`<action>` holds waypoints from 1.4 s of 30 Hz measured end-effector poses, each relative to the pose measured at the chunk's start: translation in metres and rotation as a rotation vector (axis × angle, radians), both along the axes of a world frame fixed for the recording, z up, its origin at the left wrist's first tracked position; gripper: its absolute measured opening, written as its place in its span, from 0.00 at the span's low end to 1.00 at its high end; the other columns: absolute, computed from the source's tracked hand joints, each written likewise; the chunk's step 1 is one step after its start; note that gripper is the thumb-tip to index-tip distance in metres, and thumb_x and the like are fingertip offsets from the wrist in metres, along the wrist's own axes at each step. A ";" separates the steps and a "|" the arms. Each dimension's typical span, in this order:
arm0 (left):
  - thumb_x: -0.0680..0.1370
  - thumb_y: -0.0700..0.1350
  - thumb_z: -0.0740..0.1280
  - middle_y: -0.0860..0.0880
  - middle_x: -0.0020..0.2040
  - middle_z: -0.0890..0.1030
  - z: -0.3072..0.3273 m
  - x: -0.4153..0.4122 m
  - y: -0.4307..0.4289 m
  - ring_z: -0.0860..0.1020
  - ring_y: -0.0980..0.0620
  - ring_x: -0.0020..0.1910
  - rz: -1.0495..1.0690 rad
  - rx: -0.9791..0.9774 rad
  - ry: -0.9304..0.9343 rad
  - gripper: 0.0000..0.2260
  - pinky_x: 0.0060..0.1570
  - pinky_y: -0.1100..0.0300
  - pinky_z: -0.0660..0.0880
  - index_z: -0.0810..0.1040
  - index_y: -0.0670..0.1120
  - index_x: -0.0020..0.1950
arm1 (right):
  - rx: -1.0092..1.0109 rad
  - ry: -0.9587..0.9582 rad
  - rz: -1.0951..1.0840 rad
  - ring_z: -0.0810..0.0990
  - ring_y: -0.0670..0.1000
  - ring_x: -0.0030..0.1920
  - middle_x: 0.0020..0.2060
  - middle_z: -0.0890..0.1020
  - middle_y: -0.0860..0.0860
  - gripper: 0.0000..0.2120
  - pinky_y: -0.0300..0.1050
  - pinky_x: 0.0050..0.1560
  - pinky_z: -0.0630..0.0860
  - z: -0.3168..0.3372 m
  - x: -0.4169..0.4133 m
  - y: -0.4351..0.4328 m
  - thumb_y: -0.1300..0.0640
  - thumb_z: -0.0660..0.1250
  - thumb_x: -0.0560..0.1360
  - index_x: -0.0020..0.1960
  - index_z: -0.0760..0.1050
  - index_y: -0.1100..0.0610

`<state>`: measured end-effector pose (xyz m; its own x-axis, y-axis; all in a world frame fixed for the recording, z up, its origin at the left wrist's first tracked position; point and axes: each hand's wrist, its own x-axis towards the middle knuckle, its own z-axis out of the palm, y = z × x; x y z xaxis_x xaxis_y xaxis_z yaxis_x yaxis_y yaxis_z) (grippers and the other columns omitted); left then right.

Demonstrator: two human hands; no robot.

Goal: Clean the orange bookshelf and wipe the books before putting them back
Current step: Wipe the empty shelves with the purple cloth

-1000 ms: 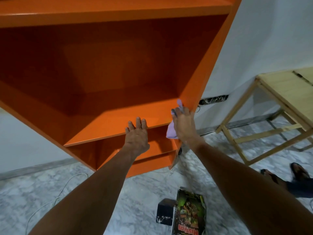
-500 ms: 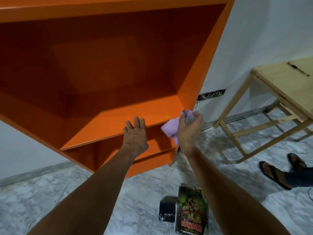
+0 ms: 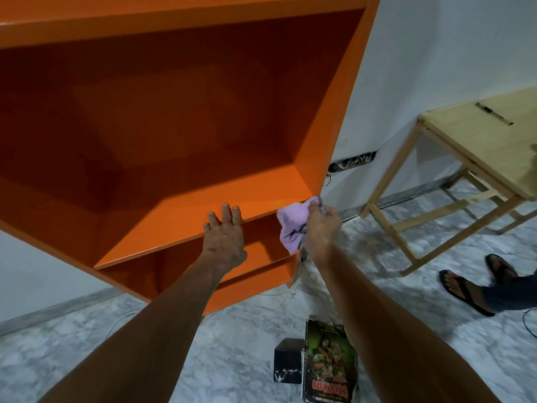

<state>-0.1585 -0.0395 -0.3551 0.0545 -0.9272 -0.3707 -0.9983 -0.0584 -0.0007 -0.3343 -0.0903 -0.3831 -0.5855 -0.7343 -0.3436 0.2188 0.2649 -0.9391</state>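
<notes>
The left grip [image 3: 225, 237] lies flat, fingers straight and a little apart, on the front edge of a board of the orange bookshelf [image 3: 203, 126]. Just right of it, the right grip [image 3: 319, 228] is curled round a bunched lilac cloth [image 3: 290, 225] at the board's right front corner, close against the bookshelf's right side panel. The cloth hangs over the edge, in front of the compartment beneath.

Below both grips is a grey marbled floor [image 3: 232, 359]. On it, under the right forearm, is a book [image 3: 329, 365] with a dark green cover, and a small black box [image 3: 287, 360] sits just left of it. A thin pale cable [image 3: 122, 321] trails on the floor down-left of the left grip.

Well to the right of the right grip, a pale wooden table [image 3: 494, 146] stands by the white wall [image 3: 436, 53], with a dark pen [image 3: 494, 114] on top. Between the table and the book are two feet [image 3: 465, 286] in black sandals.
</notes>
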 end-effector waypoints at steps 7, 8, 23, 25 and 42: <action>0.76 0.45 0.68 0.42 0.79 0.41 -0.002 0.002 0.004 0.47 0.33 0.77 -0.030 -0.036 -0.014 0.44 0.74 0.43 0.56 0.38 0.42 0.79 | -0.108 0.004 -0.059 0.74 0.52 0.38 0.34 0.75 0.53 0.12 0.41 0.39 0.71 0.005 0.053 0.001 0.63 0.71 0.76 0.39 0.68 0.59; 0.76 0.45 0.68 0.42 0.80 0.41 -0.002 0.007 0.008 0.46 0.34 0.77 -0.044 -0.047 -0.009 0.44 0.74 0.43 0.55 0.39 0.42 0.79 | -0.113 0.003 -0.036 0.72 0.52 0.38 0.32 0.73 0.51 0.15 0.42 0.40 0.71 0.002 0.065 0.007 0.62 0.71 0.75 0.36 0.66 0.56; 0.77 0.36 0.61 0.44 0.80 0.41 -0.021 0.143 0.112 0.43 0.46 0.79 0.067 -0.245 -0.041 0.38 0.76 0.50 0.48 0.39 0.42 0.79 | -0.097 0.084 0.313 0.72 0.53 0.37 0.29 0.71 0.48 0.20 0.47 0.41 0.72 -0.010 0.203 0.084 0.62 0.73 0.74 0.33 0.63 0.53; 0.79 0.38 0.60 0.44 0.80 0.41 -0.024 0.157 0.122 0.43 0.45 0.79 0.079 -0.250 -0.043 0.36 0.76 0.49 0.49 0.40 0.42 0.79 | -0.104 0.173 0.493 0.69 0.52 0.35 0.28 0.68 0.48 0.20 0.46 0.39 0.69 -0.013 0.213 0.091 0.61 0.73 0.74 0.33 0.62 0.55; 0.78 0.48 0.64 0.41 0.59 0.74 -0.081 0.147 0.147 0.75 0.41 0.57 0.646 -0.500 0.275 0.20 0.51 0.46 0.77 0.68 0.42 0.68 | -0.055 0.514 0.980 0.73 0.52 0.41 0.39 0.77 0.53 0.08 0.39 0.40 0.66 -0.046 0.155 0.063 0.61 0.73 0.74 0.45 0.76 0.64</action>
